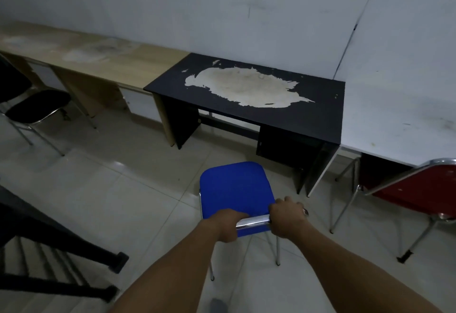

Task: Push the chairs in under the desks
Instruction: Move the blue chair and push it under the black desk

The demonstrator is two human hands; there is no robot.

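A blue chair (235, 188) with chrome legs stands on the tiled floor a short way in front of a black desk (318, 115) whose top has a large worn pale patch. My left hand (228, 225) and my right hand (287, 216) both grip the chrome top rail of the chair's backrest, side by side. The seat faces the desk's knee opening and lies wholly outside it.
A red chair (419, 189) stands at the right, partly under a white desk (399, 105). A black chair (37, 105) sits at the left before a long wooden desk (118, 56). A dark metal frame (74, 246) lies low at my left.
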